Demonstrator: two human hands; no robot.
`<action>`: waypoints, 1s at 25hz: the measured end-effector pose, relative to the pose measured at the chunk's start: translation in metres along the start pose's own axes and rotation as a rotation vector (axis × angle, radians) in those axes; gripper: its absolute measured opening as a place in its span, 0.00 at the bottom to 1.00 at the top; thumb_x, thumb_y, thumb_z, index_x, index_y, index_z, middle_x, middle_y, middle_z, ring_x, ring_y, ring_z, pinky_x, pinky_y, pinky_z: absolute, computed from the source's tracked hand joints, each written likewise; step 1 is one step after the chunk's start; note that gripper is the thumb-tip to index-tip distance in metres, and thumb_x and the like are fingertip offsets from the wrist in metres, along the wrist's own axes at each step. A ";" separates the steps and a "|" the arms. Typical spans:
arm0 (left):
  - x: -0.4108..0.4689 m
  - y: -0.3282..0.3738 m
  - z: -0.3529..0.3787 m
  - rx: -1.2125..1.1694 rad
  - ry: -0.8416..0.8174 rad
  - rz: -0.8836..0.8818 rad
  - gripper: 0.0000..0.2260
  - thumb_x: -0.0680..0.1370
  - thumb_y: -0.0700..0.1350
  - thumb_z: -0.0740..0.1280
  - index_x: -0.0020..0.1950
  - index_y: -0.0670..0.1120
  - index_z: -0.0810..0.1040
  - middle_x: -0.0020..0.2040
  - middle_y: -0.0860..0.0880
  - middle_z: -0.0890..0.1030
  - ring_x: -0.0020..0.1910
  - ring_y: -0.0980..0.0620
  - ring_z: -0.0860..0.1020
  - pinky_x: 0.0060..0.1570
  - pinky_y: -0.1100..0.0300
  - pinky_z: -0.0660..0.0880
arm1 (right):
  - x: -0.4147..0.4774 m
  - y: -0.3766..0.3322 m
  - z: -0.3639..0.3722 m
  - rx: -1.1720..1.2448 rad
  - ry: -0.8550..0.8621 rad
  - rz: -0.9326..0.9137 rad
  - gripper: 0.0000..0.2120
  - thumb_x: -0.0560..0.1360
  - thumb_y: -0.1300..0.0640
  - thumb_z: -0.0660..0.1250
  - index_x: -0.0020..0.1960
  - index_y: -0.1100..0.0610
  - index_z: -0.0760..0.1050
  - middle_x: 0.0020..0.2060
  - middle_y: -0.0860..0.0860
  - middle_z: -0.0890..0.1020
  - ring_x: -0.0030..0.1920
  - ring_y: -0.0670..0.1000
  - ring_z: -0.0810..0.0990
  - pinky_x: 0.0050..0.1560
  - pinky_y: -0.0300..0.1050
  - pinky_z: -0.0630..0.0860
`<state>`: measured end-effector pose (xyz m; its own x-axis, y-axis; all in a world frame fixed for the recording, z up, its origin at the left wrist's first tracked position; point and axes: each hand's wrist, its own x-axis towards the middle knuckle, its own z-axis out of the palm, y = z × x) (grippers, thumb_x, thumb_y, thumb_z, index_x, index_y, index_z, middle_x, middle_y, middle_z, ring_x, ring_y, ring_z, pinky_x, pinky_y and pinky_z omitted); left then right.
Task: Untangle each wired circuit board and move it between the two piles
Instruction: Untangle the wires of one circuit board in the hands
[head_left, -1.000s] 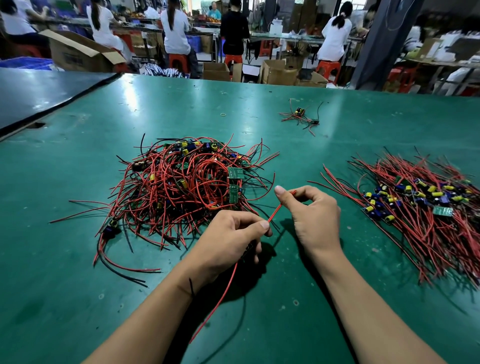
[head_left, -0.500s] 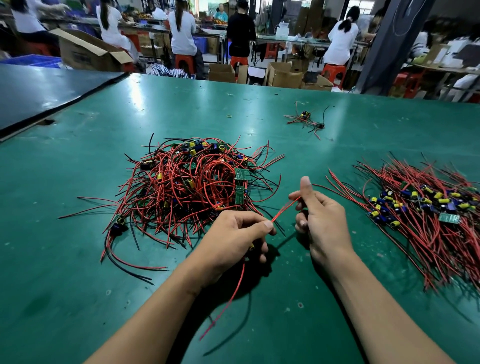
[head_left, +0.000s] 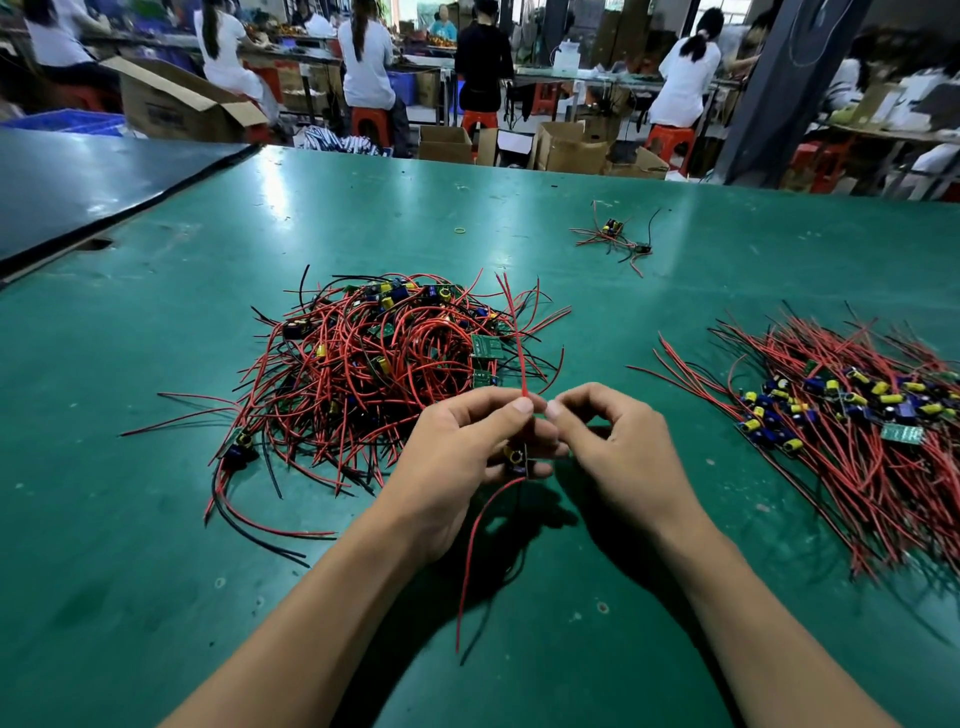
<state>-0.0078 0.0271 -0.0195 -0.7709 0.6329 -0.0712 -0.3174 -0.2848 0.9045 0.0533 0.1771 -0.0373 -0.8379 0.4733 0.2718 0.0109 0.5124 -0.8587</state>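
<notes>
A tangled pile (head_left: 374, 364) of red-wired circuit boards lies left of centre on the green table (head_left: 156, 571). A combed-out pile (head_left: 852, 415) with wires lying parallel lies at the right. My left hand (head_left: 467, 457) grips one small board (head_left: 517, 460) with a yellow capacitor, between the piles, above the table. A red wire (head_left: 514, 332) rises from its thumb tip, and another red wire (head_left: 472, 551) hangs down toward me. My right hand (head_left: 613, 457) has its fingers curled, thumb and forefinger tips right beside the left thumb at the upright wire; contact is unclear.
A stray wired board (head_left: 615, 236) and a small yellow rubber band (head_left: 460, 229) lie farther back on the table. A dark mat (head_left: 78, 187) covers the neighbouring table at the left. Cardboard boxes and seated people fill the background beyond the far edge.
My right hand has slid back along the red wire to my left thumb. The wire, earlier slanting right, now stands upright over the tangled pile.
</notes>
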 end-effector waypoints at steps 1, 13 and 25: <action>0.000 0.002 0.001 -0.039 0.007 0.026 0.05 0.77 0.41 0.67 0.47 0.42 0.82 0.41 0.40 0.84 0.40 0.43 0.84 0.39 0.57 0.82 | -0.003 -0.003 0.002 -0.016 -0.066 -0.039 0.05 0.75 0.60 0.73 0.43 0.53 0.78 0.31 0.45 0.79 0.27 0.45 0.71 0.32 0.41 0.69; 0.002 0.008 0.000 -0.099 0.216 0.159 0.03 0.77 0.42 0.68 0.49 0.44 0.80 0.46 0.42 0.86 0.43 0.47 0.84 0.49 0.51 0.80 | -0.016 -0.017 0.019 0.159 0.002 -0.190 0.19 0.73 0.36 0.68 0.39 0.52 0.73 0.27 0.42 0.73 0.27 0.40 0.67 0.29 0.33 0.65; -0.001 0.003 -0.002 -0.012 0.224 0.171 0.02 0.75 0.40 0.71 0.47 0.43 0.80 0.41 0.43 0.85 0.36 0.48 0.84 0.40 0.56 0.78 | -0.005 -0.026 0.013 1.006 -0.110 0.313 0.20 0.63 0.51 0.77 0.51 0.58 0.79 0.36 0.51 0.82 0.22 0.45 0.70 0.22 0.34 0.66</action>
<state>-0.0088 0.0244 -0.0176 -0.9163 0.4005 -0.0102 -0.1775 -0.3830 0.9065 0.0499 0.1521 -0.0219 -0.9215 0.3879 -0.0210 -0.1801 -0.4745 -0.8616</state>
